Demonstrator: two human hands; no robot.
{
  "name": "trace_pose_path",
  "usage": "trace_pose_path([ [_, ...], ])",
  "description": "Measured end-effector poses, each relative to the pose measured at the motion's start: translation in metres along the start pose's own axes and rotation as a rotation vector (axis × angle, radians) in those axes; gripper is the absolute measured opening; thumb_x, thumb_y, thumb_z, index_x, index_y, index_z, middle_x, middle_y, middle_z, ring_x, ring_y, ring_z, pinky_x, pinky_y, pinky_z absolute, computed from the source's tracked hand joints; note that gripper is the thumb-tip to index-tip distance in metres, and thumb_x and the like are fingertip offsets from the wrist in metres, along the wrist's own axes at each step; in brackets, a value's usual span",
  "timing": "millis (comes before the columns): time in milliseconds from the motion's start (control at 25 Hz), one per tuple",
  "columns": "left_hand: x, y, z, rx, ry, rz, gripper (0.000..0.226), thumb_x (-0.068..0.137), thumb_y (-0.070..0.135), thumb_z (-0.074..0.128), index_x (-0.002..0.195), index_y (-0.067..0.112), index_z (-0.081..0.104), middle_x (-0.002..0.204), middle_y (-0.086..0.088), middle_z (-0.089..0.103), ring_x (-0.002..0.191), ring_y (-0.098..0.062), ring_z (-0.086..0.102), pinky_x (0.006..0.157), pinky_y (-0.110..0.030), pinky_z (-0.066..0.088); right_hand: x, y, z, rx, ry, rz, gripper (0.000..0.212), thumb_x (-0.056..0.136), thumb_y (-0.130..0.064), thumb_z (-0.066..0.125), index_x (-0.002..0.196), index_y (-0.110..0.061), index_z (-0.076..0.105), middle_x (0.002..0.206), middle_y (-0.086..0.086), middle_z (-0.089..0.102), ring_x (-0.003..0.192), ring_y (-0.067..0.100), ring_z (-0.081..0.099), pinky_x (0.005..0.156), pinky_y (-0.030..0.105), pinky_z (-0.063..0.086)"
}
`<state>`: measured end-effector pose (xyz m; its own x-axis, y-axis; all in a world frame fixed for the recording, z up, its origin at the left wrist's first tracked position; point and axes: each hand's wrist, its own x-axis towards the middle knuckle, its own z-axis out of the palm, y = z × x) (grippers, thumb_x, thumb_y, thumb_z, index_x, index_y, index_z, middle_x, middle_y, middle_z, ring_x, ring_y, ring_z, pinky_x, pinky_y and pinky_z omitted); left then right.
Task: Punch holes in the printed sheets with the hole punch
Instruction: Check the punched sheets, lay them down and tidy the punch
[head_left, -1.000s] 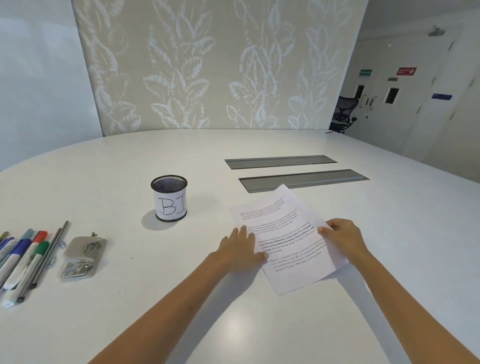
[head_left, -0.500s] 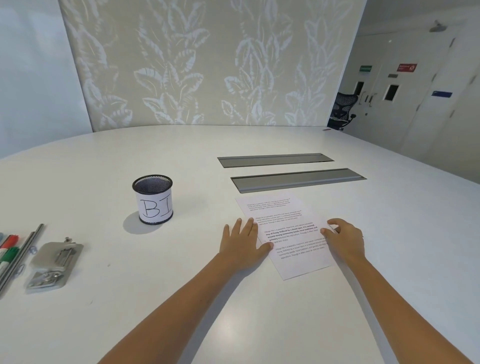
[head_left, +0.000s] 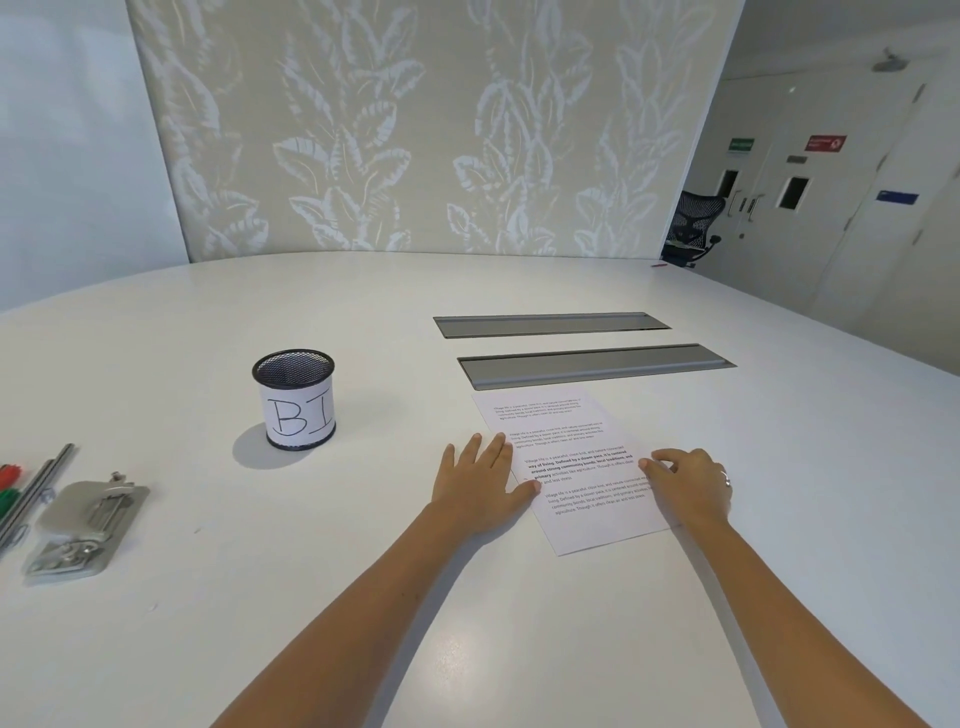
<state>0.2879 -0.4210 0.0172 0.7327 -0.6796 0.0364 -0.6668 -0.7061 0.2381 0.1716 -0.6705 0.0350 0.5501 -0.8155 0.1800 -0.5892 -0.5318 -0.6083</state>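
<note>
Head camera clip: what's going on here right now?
A person has both hands on a printed sheet lying flat on the white table. The left hand lies open and flat across the sheet's left edge, and the right hand rests its fingertips on the right edge. The hole punch sits untouched far to the left, beside some pens. A mesh cup labelled "BI" stands between them. No punching has begun.

Single head-worn wide view, forward and down over the white table (head_left: 467, 623), near.
</note>
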Motion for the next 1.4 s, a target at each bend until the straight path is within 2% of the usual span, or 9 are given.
trace_pose_path([
  [360, -0.006, -0.002, -0.004, -0.079, 0.008, 0.02, 0.074, 0.094, 0.061, 0.014, 0.152, 0.017, 0.001, 0.163, 0.002, -0.004, 0.149, -0.021, 0.001, 0.118, -0.048, 0.0, -0.007, 0.002, -0.004, 0.1, 0.032, 0.0, 0.033, 0.084, -0.033, 0.067, 0.112, -0.015, 0.069, 0.102, 0.015, 0.068, 0.106, 0.037, 0.058, 0.093, 0.046, 0.048],
  [520, -0.027, -0.011, -0.015, -0.107, -0.026, 0.055, 0.067, 0.099, 0.052, 0.018, 0.152, 0.012, 0.006, 0.163, -0.006, 0.004, 0.149, -0.021, 0.004, 0.119, -0.047, 0.003, -0.019, -0.011, -0.011, 0.099, 0.164, 0.065, 0.03, 0.09, -0.032, 0.057, 0.116, -0.018, 0.063, 0.108, 0.011, 0.066, 0.111, 0.039, 0.051, 0.095, 0.05, 0.036],
  [760, -0.074, -0.039, -0.063, -0.407, -0.049, 0.042, 0.055, 0.099, 0.043, 0.035, 0.14, 0.006, 0.034, 0.147, -0.01, 0.039, 0.132, -0.027, 0.04, 0.106, -0.041, 0.032, -0.071, -0.09, 0.014, 0.132, 0.322, -0.307, 0.022, 0.089, -0.014, 0.054, 0.11, -0.018, 0.061, 0.11, 0.011, 0.061, 0.11, 0.037, 0.048, 0.092, 0.049, 0.034],
  [920, -0.118, -0.103, -0.089, -0.183, 0.182, 0.028, 0.049, 0.097, 0.033, 0.044, 0.141, 0.011, 0.04, 0.15, -0.005, 0.04, 0.136, -0.02, 0.037, 0.107, -0.033, 0.03, -0.129, -0.157, 0.052, 0.281, 0.192, -0.569, 0.022, 0.084, -0.001, 0.057, 0.1, -0.012, 0.066, 0.101, 0.012, 0.063, 0.1, 0.036, 0.055, 0.088, 0.039, 0.036],
  [1040, -0.153, -0.163, -0.102, -0.002, 0.303, -0.044, 0.042, 0.094, 0.027, 0.046, 0.134, 0.012, 0.05, 0.143, -0.005, 0.05, 0.135, -0.021, 0.038, 0.106, -0.036, 0.029, -0.182, -0.198, 0.082, 0.368, 0.004, -0.76, 0.022, 0.08, 0.009, 0.058, 0.09, -0.006, 0.07, 0.091, 0.012, 0.063, 0.083, 0.028, 0.061, 0.079, 0.035, 0.049],
  [1120, -0.178, -0.208, -0.108, 0.109, 0.336, -0.156, 0.04, 0.093, 0.024, 0.046, 0.13, 0.013, 0.054, 0.141, -0.004, 0.052, 0.138, -0.024, 0.036, 0.11, -0.041, 0.025, -0.219, -0.222, 0.103, 0.394, -0.176, -0.832, 0.024, 0.081, 0.011, 0.056, 0.088, -0.005, 0.072, 0.089, 0.011, 0.064, 0.077, 0.024, 0.064, 0.072, 0.02, 0.052],
  [1240, -0.212, -0.262, -0.116, 0.169, 0.398, -0.272, 0.033, 0.091, 0.02, 0.046, 0.119, 0.011, 0.063, 0.128, -0.006, 0.062, 0.128, -0.03, 0.046, 0.105, -0.044, 0.031, -0.264, -0.251, 0.133, 0.338, -0.381, -0.894, 0.024, 0.084, 0.007, 0.054, 0.093, -0.005, 0.072, 0.096, 0.009, 0.069, 0.087, 0.022, 0.066, 0.078, 0.021, 0.051],
  [1320, -0.226, -0.277, -0.116, 0.112, 0.432, -0.218, 0.032, 0.089, 0.021, 0.043, 0.106, 0.009, 0.066, 0.11, -0.007, 0.068, 0.107, -0.029, 0.055, 0.089, -0.041, 0.041, -0.282, -0.265, 0.147, 0.294, -0.421, -0.913, 0.025, 0.087, 0.004, 0.051, 0.099, -0.005, 0.071, 0.103, 0.007, 0.07, 0.097, 0.021, 0.065, 0.086, 0.02, 0.046],
  [1400, -0.234, -0.28, -0.111, 0.048, 0.426, -0.142, 0.033, 0.09, 0.025, 0.041, 0.103, 0.008, 0.065, 0.109, -0.007, 0.066, 0.103, -0.029, 0.057, 0.083, -0.04, 0.043, -0.292, -0.279, 0.153, 0.249, -0.437, -0.932, 0.03, 0.089, 0.006, 0.046, 0.105, -0.003, 0.07, 0.109, 0.009, 0.069, 0.104, 0.023, 0.063, 0.091, 0.021, 0.043],
])
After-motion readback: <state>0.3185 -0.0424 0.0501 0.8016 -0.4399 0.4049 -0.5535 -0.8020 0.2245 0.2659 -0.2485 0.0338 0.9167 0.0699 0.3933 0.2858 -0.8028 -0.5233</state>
